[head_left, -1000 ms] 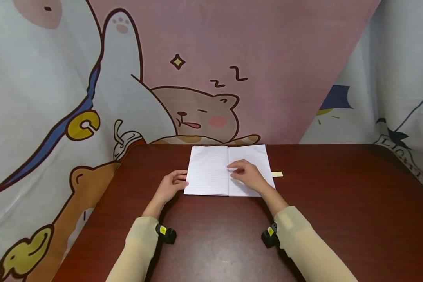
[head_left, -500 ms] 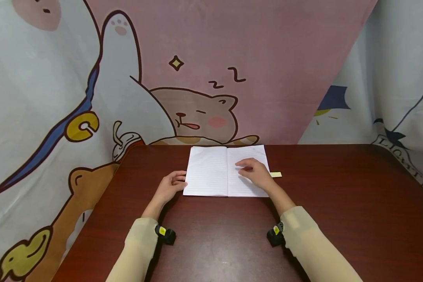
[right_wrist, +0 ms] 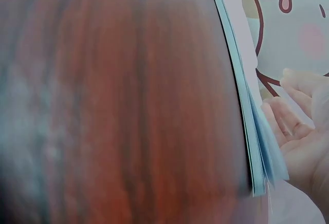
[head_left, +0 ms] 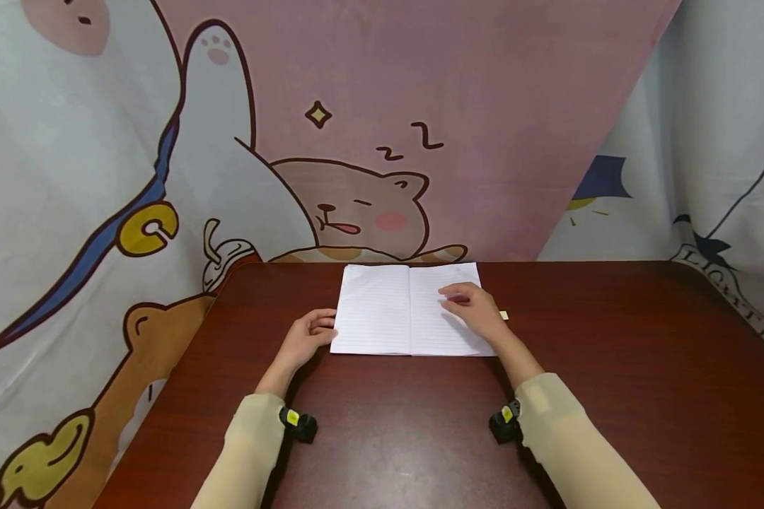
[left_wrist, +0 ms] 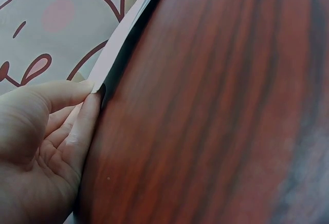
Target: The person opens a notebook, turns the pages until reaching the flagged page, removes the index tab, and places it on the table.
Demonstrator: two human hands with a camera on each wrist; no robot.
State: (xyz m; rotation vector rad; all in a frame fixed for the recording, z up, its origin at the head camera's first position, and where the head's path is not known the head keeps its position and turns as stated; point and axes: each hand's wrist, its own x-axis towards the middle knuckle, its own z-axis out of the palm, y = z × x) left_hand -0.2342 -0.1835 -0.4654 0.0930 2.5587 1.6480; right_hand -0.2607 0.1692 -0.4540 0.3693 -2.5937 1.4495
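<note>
Head view shows, at its left side, a cloth with cartoon animals, which hangs to the left of the notebook and also behind it. Next comes the left cream sleeve, nearer to the person than the notebook, with a black device at its cuff. The left hand is at the left edge of the notebook; the left wrist view makes it clear that thumb and finger pinch this edge near the corner.

The notebook itself lies spread on the dark red-brown counter — two lined pages are facing up. According to the right wrist view, some sheets at its near right corner stand a little apart.

Above the right page of the notebook is the right hand, its fingers loosely bent and the thumb apart from them; whether they touch the paper I cannot tell. Just beyond the notebook's right edge a small yellow tab appears — partly hidden by this hand. The right cream sleeve is on the near right side of the notebook, and a second black device sits at its cuff.
</note>
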